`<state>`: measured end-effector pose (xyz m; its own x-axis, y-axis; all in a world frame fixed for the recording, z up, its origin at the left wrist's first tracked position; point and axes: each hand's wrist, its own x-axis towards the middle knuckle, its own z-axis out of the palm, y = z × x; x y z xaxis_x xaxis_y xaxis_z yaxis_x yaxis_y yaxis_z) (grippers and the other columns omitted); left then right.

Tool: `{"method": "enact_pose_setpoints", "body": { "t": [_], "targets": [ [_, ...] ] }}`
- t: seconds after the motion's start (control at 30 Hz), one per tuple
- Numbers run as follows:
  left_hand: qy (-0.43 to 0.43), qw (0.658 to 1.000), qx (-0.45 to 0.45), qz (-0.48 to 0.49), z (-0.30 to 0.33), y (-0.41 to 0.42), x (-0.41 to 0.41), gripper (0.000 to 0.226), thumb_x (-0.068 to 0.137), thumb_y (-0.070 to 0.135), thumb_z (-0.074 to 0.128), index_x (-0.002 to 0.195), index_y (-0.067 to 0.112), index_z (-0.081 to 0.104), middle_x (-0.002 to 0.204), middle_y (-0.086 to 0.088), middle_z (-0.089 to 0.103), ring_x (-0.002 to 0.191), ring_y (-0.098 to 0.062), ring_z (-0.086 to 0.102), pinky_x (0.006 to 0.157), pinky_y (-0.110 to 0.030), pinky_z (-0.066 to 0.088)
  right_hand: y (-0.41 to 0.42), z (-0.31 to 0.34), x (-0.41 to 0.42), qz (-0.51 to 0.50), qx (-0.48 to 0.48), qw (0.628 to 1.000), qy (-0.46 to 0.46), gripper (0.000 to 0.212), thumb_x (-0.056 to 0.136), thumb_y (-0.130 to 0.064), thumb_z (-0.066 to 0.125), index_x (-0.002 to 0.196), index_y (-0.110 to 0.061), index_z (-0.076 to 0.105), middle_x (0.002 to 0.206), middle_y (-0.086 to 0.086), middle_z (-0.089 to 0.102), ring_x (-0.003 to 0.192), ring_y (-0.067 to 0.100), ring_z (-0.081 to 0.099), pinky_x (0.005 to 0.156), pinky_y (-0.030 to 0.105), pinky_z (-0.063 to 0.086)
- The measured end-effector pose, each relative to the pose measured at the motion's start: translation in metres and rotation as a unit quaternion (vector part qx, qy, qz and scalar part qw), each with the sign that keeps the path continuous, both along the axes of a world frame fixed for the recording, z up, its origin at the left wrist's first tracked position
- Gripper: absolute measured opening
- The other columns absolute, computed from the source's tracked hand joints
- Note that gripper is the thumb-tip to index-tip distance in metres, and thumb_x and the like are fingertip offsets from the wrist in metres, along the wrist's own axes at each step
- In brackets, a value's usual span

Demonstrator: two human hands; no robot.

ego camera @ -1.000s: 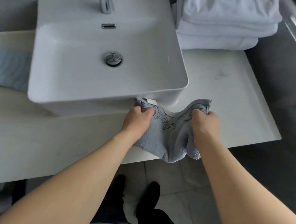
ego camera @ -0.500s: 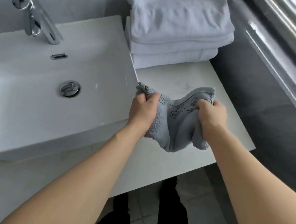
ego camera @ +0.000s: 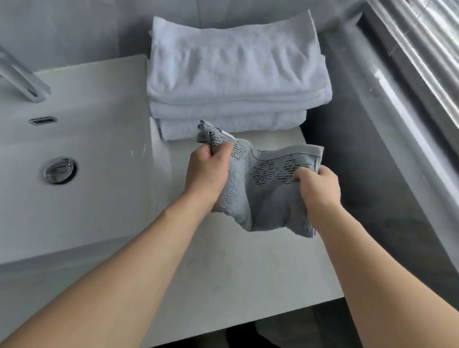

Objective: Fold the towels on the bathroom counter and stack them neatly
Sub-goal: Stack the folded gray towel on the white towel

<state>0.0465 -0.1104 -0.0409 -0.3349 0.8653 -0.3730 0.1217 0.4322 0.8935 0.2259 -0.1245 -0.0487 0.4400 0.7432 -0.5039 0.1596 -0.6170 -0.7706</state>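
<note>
Three white towels lay folded and stacked at the back of the worktop, against the wall beside the sink; the small grey towel was not yet folded. Left hand and right hand each held a tight-fingered grip on its top edge, cloth hanging slack above bare worktop. Open room in front of the stack looked adequate; right edge close, possibly limiting.
</note>
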Motion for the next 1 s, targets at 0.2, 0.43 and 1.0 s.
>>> {"method": "enact_pose_setpoints", "body": {
  "t": [0.2, 0.43, 1.0],
  "targets": [
    [0.042, 0.998, 0.039, 0.025, 0.001, 0.009, 0.003, 0.03, 0.084, 0.038, 0.061, 0.067, 0.014, 0.053, 0.064, 0.003, 0.055, 0.061, -0.016, 0.049, 0.062, -0.036, 0.045, 0.014, -0.007, 0.01, 0.0, 0.052, 0.998, -0.032, 0.01, 0.083, -0.017, 0.044, 0.079, -0.011, 0.049, 0.074, 0.0, 0.053, 0.066, 0.016, 0.046, 0.059, 0.031, 0.038],
    [0.205, 0.941, 0.236, 0.133, 0.039, 0.03, -0.024, 0.027, 0.094, 0.032, 0.054, 0.087, 0.006, 0.056, 0.083, -0.01, 0.066, 0.079, -0.026, 0.056, 0.069, -0.034, 0.04, 0.052, 0.023, 0.015, -0.024, 0.306, 0.949, -0.074, 0.004, 0.089, -0.014, 0.043, 0.086, -0.014, 0.046, 0.071, -0.015, 0.045, 0.063, -0.008, 0.043, 0.062, 0.019, 0.035],
    [0.454, 0.887, -0.034, 0.08, 0.04, 0.206, -0.075, 0.046, 0.102, 0.04, 0.034, 0.133, 0.008, 0.04, 0.142, -0.014, 0.047, 0.13, -0.037, 0.044, 0.099, -0.045, 0.038, 0.273, 0.049, 0.014, 0.14, 0.12, 0.935, -0.303, 0.039, 0.098, -0.033, 0.037, 0.126, -0.007, 0.042, 0.13, 0.015, 0.054, 0.119, 0.034, 0.051, 0.091, 0.038, 0.039]
  ]
}}
